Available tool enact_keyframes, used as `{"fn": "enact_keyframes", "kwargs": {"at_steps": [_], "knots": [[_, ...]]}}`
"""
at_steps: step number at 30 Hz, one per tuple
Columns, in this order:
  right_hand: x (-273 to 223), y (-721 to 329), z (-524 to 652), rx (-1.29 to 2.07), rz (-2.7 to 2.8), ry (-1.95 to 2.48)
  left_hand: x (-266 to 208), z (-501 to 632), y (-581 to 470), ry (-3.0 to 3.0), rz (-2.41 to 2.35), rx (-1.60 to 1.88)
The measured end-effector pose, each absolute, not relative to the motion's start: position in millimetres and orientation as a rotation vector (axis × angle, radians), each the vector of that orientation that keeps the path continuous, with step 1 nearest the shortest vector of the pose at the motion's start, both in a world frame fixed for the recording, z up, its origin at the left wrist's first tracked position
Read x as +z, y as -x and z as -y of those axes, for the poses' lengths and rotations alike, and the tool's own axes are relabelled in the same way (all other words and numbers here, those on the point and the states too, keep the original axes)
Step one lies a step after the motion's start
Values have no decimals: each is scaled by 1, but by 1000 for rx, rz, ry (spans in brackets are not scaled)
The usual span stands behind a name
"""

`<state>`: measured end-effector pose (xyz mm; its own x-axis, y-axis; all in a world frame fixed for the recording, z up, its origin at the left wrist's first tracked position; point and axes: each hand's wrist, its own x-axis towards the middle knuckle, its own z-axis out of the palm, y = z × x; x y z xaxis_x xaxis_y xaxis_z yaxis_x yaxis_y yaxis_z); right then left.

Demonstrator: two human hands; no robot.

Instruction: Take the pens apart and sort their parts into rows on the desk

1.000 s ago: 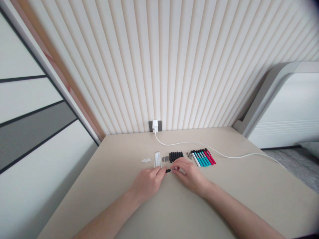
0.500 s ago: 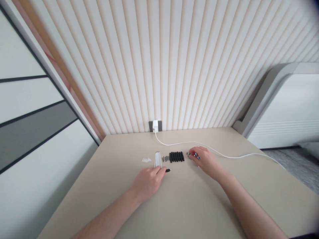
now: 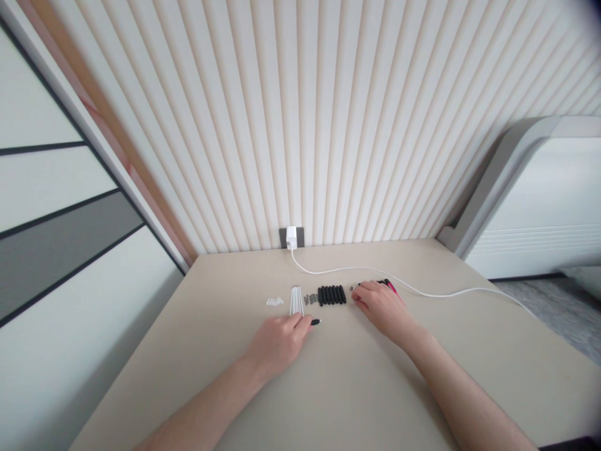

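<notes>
My left hand (image 3: 282, 341) is closed around a black pen barrel (image 3: 316, 322), whose narrow pale tip sticks out to the right. Just beyond those fingers lie several thin white rods (image 3: 296, 299), probably pen refills. My right hand (image 3: 382, 307) rests low over the table at the right, fingers bent together and pointing down; whatever they pinch is hidden. Small metal bits (image 3: 352, 289) lie by its fingertips. Behind its knuckles, black and pink-red pieces (image 3: 390, 285) show in part. Between the hands sits a row of several short black tubes (image 3: 332, 295).
Small grey metal parts (image 3: 310, 299) lie left of the tubes, and small white pieces (image 3: 275, 301) farther left. A white cable (image 3: 427, 295) crosses the table's (image 3: 338, 388) back right from a white charger (image 3: 292, 237) at the ribbed wall (image 3: 300, 125).
My right hand has shifted slightly left and flattened, uncovering the black and pink-red pieces behind it. The blue-and-black item seen at its fingers no longer shows. My left hand keeps its place.
</notes>
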<state>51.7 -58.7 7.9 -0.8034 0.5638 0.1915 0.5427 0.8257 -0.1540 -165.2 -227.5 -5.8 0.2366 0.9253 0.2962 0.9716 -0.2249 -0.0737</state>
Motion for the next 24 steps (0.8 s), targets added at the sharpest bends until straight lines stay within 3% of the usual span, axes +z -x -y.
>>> {"fn": "enact_keyframes", "kwargs": {"at_steps": [16, 24], "knots": [[6, -54, 55, 36, 2754, 876, -6, 227, 165, 2281, 1791, -283], [16, -41, 85, 454, 2528, 531, -5, 227, 163, 2272, 1779, -411]]}}
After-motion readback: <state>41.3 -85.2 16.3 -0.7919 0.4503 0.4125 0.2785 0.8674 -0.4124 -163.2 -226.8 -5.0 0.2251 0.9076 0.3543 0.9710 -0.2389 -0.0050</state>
